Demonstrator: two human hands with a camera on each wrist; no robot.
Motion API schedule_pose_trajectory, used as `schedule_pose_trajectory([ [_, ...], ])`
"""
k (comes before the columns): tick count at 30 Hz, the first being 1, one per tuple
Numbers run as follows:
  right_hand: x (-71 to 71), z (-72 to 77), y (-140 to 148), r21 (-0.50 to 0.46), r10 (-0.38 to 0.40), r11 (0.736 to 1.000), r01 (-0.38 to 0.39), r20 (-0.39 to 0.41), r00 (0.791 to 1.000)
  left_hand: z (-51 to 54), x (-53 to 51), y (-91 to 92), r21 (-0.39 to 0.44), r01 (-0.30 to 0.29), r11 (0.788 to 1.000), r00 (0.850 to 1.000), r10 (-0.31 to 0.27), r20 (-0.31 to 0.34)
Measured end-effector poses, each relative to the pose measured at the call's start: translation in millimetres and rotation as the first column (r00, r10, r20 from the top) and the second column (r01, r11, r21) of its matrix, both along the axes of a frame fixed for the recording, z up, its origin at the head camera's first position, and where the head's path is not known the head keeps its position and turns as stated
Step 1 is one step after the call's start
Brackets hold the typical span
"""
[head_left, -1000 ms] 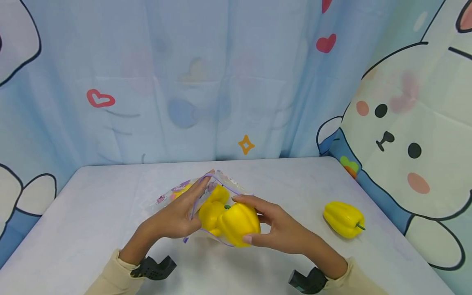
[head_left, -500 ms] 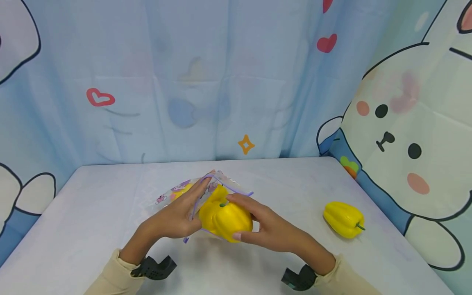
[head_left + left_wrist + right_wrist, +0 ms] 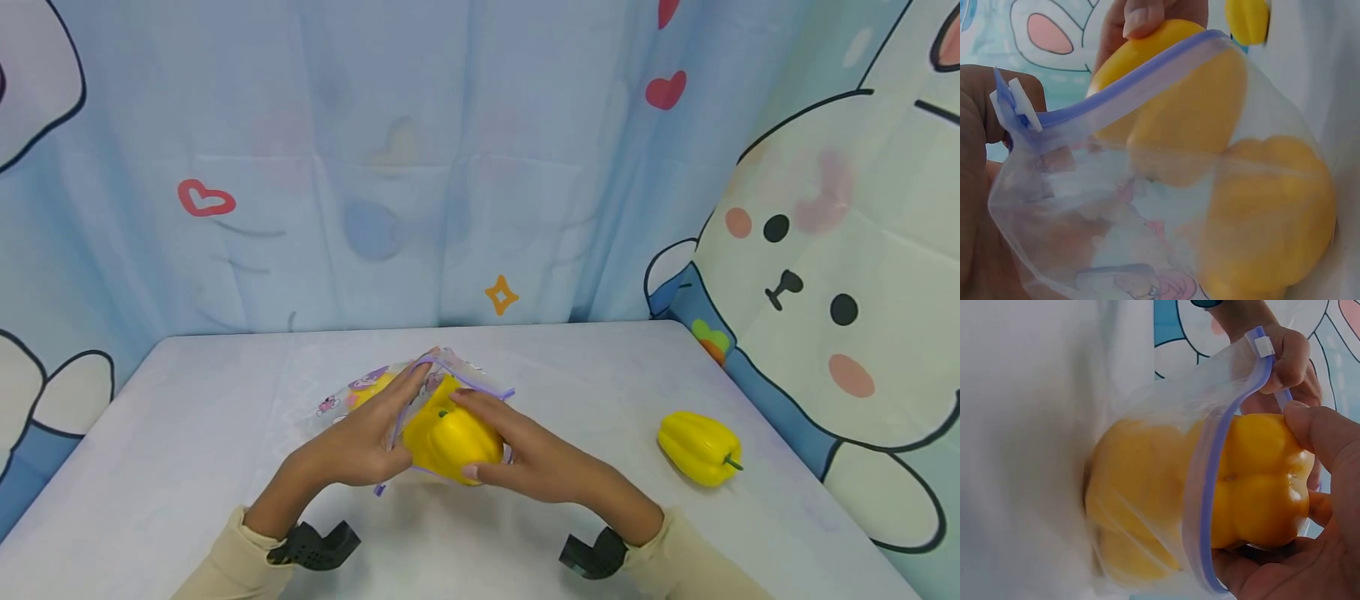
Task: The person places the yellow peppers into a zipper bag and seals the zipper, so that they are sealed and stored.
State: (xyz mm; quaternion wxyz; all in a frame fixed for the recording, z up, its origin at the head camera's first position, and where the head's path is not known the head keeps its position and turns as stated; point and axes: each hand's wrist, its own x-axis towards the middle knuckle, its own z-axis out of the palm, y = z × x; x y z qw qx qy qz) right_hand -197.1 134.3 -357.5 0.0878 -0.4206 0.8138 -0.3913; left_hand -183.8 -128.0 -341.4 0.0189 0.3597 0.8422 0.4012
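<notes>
A clear bag with a purple zip edge (image 3: 1141, 72) and printed figures lies on the table with its mouth toward the right. Yellow peppers (image 3: 1138, 481) show through its film. My left hand (image 3: 360, 433) holds the mouth apart, thumb at the near side and fingers along the far edge. Between the thumb and fingers of my right hand (image 3: 532, 450) is a yellow pepper (image 3: 461, 442), partly inside the mouth; the right wrist view shows its outer end (image 3: 1266, 481) still outside the purple edge.
Another yellow pepper (image 3: 699, 448) with a green stem lies on the white table (image 3: 225, 400) at the right. A light blue curtain (image 3: 390, 167) with hearts and cartoon figures hangs behind and beside the table.
My right hand has moved left with its pepper, which has gone from in front of the bag's mouth partly into it. My left hand has barely moved.
</notes>
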Motion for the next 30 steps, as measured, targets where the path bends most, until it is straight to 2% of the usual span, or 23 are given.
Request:
schedule_pose_trajectory([
  [8,-5.5,-8.4,-7,0.028,-0.028,0.999,0.027,0.018,0.999,-0.5,-0.7,0.9,0.004,0.004,1.0,0.999,-0.005,0.039],
  [13,-9.1,-10.4,-12,0.049,-0.026,0.999,0.025,0.021,0.999,0.3,0.6,0.7,-0.004,-0.004,1.0,1.0,0.004,0.029],
  [21,-14.7,-11.9,-14,0.06,-0.009,0.998,0.011,-0.021,1.0,1.9,1.0,0.6,-0.021,-0.02,1.0,0.999,0.021,0.028],
  [30,-12.9,-13.4,-13,0.048,-0.079,0.995,0.082,-0.065,0.995,3.3,2.0,1.2,-0.029,-0.026,0.999,1.0,0.026,0.016],
])
